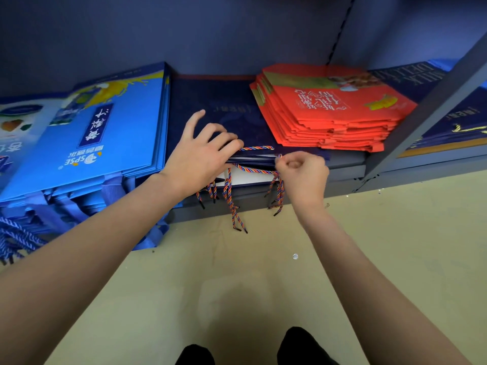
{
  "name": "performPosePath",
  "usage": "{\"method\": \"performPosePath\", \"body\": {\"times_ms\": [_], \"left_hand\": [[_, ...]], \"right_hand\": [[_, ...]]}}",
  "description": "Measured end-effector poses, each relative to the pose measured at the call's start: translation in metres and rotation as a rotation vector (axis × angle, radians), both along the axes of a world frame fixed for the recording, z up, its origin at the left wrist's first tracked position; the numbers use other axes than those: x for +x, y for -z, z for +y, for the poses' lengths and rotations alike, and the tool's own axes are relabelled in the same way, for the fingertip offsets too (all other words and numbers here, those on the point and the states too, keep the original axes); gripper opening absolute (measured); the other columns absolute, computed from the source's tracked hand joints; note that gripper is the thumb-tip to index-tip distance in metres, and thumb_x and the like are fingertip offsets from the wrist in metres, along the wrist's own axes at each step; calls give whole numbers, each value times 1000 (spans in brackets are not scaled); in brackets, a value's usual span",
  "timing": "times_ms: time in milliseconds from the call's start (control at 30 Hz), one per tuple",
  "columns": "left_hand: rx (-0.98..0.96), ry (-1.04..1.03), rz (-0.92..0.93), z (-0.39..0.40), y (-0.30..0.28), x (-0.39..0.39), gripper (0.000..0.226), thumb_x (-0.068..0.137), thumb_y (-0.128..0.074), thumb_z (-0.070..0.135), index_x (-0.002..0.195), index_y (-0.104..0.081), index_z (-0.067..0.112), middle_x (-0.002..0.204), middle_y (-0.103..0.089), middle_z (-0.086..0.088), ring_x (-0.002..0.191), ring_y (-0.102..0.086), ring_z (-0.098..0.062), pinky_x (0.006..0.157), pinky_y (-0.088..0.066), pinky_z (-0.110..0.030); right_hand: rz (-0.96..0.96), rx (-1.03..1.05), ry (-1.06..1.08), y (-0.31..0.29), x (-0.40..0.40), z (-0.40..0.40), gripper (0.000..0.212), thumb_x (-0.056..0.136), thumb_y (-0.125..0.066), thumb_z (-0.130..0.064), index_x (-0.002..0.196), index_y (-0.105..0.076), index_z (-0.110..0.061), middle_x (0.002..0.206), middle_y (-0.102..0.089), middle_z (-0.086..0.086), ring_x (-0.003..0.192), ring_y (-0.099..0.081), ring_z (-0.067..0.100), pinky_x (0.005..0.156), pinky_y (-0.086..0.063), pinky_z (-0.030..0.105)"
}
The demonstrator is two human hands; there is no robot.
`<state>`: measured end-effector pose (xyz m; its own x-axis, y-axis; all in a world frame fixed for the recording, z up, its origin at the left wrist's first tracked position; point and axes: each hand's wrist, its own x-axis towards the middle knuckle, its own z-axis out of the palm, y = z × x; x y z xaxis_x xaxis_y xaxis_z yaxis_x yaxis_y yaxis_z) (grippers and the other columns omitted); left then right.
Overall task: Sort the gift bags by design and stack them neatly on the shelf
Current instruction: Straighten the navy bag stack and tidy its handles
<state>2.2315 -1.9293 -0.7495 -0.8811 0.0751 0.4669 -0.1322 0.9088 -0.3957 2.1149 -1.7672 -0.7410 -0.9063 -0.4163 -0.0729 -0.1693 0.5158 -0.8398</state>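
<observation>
A stack of dark navy gift bags (pixel 224 101) lies flat in the middle of the low shelf (pixel 342 177), with multicoloured rope handles (pixel 232 201) hanging over the front edge. My left hand (pixel 203 154) rests on top of this stack, fingers curled over its front edge beside a rope loop. My right hand (pixel 300 175) pinches a rope handle at the stack's front edge. A stack of bright blue bags (pixel 105 138) lies to the left. A stack of red bags (pixel 334 111) sits on the right, overlapping the navy ones.
A slanted grey shelf post (pixel 427 109) stands at the right, with more navy bags (pixel 453 119) behind it. Blue rope handles (pixel 15 235) spill off the shelf at far left. The beige floor (pixel 237 285) lies below, with my dark shoes (pixel 300 346) at the bottom edge.
</observation>
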Motion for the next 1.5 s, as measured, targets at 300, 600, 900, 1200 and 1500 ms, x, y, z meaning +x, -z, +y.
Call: {"method": "performPosePath", "body": {"times_ms": [300,600,900,1200,1500], "left_hand": [[-23,-4,23,-3,5,1,45,80,-65,33,118,-49,15,111,-65,-2,102,-59,-27,104,-31,-57],[20,-2,10,-2,2,1,44,79,-69,31,116,-53,14,111,-65,-2,103,-58,-28,104,-29,-59],[86,-16,-26,-9,-21,-2,42,80,-59,34,118,-50,17,112,-64,0,106,-55,-29,105,-26,-58],[164,-19,-136,-4,-8,1,51,75,-69,37,117,-52,15,114,-63,-5,101,-58,-32,101,-33,-58],[-5,-22,-287,20,15,-15,88,48,-81,34,123,-39,15,130,-55,-12,107,-57,-31,102,-37,-52]], "right_hand": [[-399,-129,-112,-28,-45,49,32,93,-56,-24,64,-56,-12,40,-40,-11,34,-32,4,37,-22,18],[754,125,-210,19,-9,56,32,75,-70,-15,106,-63,-9,108,-53,16,90,-52,34,75,-40,37],[885,18,-370,3,-54,16,16,69,-73,-21,77,-71,-7,97,-60,17,94,-45,36,76,-34,32],[594,181,-707,-49,-83,-5,17,73,-79,-17,86,-75,-6,85,-63,16,79,-54,28,67,-31,23],[444,439,-658,-34,-76,15,18,79,-75,-21,89,-71,-6,73,-56,3,70,-52,19,64,-36,23]]}}
